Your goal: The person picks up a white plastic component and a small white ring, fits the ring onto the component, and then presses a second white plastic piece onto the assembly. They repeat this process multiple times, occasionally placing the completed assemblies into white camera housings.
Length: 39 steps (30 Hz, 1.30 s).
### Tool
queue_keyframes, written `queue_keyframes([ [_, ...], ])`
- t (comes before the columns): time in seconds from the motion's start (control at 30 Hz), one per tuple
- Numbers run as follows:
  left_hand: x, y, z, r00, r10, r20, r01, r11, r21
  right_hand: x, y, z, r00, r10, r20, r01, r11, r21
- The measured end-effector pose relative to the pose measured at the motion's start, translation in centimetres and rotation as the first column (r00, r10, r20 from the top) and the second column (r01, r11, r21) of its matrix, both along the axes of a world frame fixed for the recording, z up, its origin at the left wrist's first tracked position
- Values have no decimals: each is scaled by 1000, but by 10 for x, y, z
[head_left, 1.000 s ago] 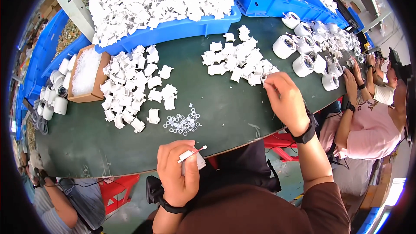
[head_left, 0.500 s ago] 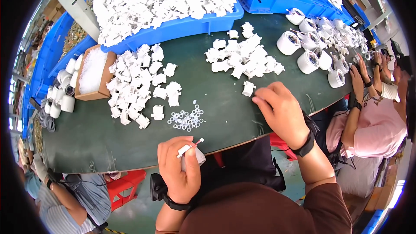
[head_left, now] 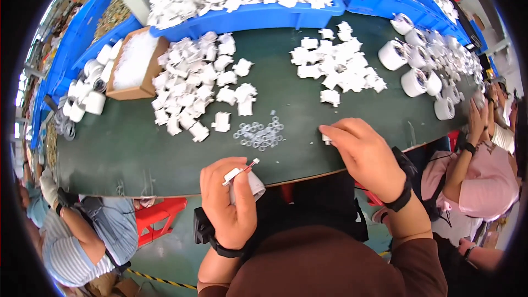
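My left hand (head_left: 226, 203) is wrapped round a white cylindrical housing (head_left: 254, 186), mostly hidden by the palm and fingers. At its top a small white plastic part (head_left: 232, 176) sticks out by the thumb, with a short red wire ending in a tiny white connector (head_left: 256, 161). Over the table edge, the fingertips of my right hand (head_left: 366, 157) pinch a small white plastic piece (head_left: 326, 138), largely covered by the fingers. Beyond that hand a single white bracket-like part (head_left: 330, 97) lies before a pile of similar parts (head_left: 341, 63).
Small translucent rings (head_left: 259, 133) lie mid-table beside a larger heap of white parts (head_left: 187, 82). Blue bins (head_left: 258, 17) line the back. A cardboard box (head_left: 156, 58) stands left; white cylindrical housings (head_left: 392, 55) stand right. Co-workers (head_left: 467, 181) sit on both sides.
My right hand has drawn back toward me, with a small white piece now showing at its fingertips. The left hand keeps its hold. The whole view has shifted.
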<state>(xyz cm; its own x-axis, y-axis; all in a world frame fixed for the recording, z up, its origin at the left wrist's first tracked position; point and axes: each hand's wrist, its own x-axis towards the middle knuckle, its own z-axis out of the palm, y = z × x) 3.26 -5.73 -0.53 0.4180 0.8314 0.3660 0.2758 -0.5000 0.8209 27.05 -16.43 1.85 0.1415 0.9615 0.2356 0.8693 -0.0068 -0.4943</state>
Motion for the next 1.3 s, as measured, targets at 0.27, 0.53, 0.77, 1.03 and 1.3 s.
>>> queue_keyframes([
  [0.27, 8, -3, 5, 997, -10, -82, 12, 1000, 27, -49, 9, 16, 535, 39, -844, -142, 989, -44],
  [0.53, 6, 2, -1, 994, -80, -77, 88, 990, 106, -90, 25, -15, 486, 113, -866, -46, 994, 104],
  [0.77, 4, 2, 0, 992, -88, -94, 95, 992, 81, -90, 26, -11, 564, 115, -817, -61, 993, 98],
  [1.03, 6, -1, -4, 994, -89, -66, 95, 991, 95, -113, 30, -20, 558, 19, -830, 177, 974, 141],
  [1.3, 12, -1, -7, 997, -59, -45, 65, 984, 165, -118, 34, -25, 719, 61, -692, 223, 923, 313],
])
